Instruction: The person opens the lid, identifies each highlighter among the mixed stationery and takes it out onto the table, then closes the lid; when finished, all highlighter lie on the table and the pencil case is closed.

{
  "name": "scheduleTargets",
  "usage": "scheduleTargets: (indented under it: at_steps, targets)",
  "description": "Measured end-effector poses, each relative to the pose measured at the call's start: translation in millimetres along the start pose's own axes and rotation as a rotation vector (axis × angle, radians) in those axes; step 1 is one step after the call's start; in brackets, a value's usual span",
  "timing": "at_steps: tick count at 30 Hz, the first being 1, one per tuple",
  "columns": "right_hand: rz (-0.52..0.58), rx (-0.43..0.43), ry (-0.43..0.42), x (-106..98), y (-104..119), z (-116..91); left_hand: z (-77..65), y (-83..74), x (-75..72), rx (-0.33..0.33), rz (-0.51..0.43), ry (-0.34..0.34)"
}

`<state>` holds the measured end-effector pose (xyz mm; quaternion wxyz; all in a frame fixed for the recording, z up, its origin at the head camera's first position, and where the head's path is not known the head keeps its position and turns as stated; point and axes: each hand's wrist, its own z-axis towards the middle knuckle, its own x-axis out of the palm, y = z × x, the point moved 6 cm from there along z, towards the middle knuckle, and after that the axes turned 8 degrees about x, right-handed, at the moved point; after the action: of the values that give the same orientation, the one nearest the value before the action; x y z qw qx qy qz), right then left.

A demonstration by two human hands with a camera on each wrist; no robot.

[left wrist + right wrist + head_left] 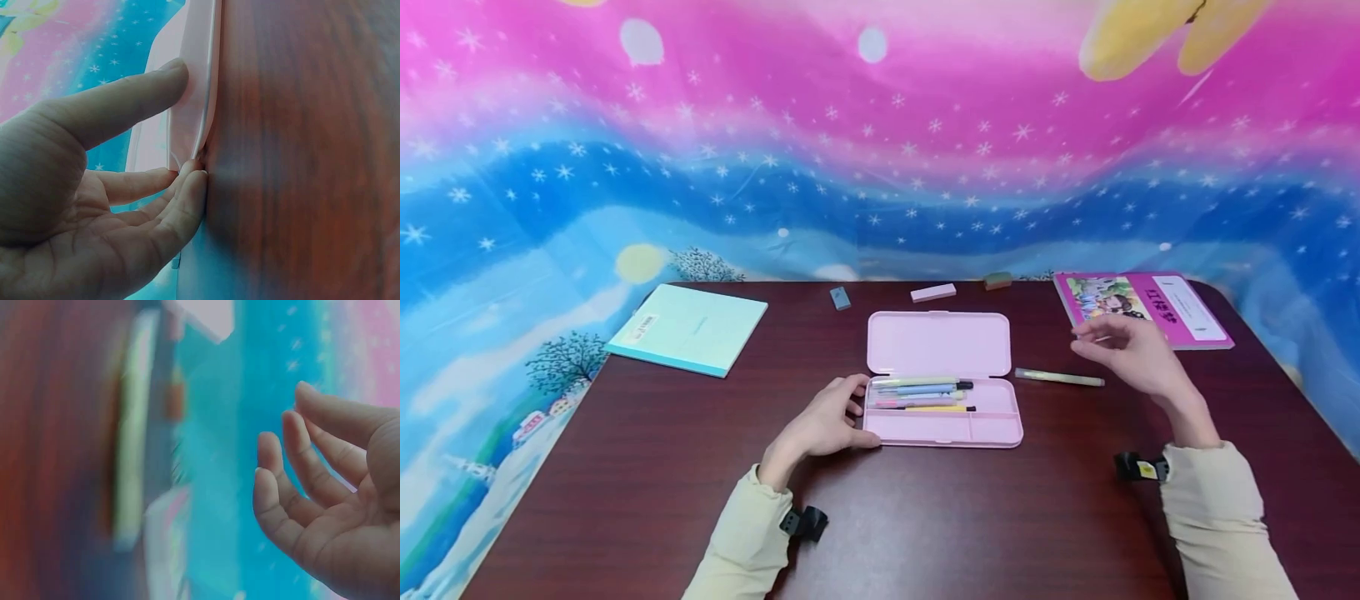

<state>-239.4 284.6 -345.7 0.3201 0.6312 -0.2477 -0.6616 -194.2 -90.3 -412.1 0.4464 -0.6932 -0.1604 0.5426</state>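
Note:
A pink pencil case [945,429] lies with its lid [938,343] raised, holding several pens [925,389] in its back compartment. At its left end my left hand [820,421] grips the case, thumb along the front wall and fingers at the left side. The left wrist view shows the thumb [137,103] against the pink wall and fingertips [195,181] at the corner by the tabletop. My right hand [1123,354] is raised with loosely bent fingers and nothing in them. Close below it on the table is a pale yellow-green pen [1060,377], blurred in the right wrist view.
Behind the case lie a blue eraser [840,298], a pink block [933,292] and a green-brown block [997,281]. A mint notebook [692,329] sits at the left, a magenta book [1187,312] at the right, partly covered by the right hand. A patterned cloth [850,167] hangs behind the table.

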Motion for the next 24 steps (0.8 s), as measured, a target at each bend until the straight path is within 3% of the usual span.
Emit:
scheduleTargets:
  at_steps: [7, 13, 24]
  targets:
    - [0.127, -0.102, 0.069, 33, 53, 10, -0.8, 0.8, -0.5, 0.003, 0.006, 0.007]
    - [0.187, -0.074, 0.146, 73, 64, 15, -0.9, 0.8, -0.6, 0.011, 0.013, 0.007]
    - [0.063, -0.122, 0.213, 117, 81, 17, -1.4, 1.5, -0.9, 0.001, 0.012, -0.002]
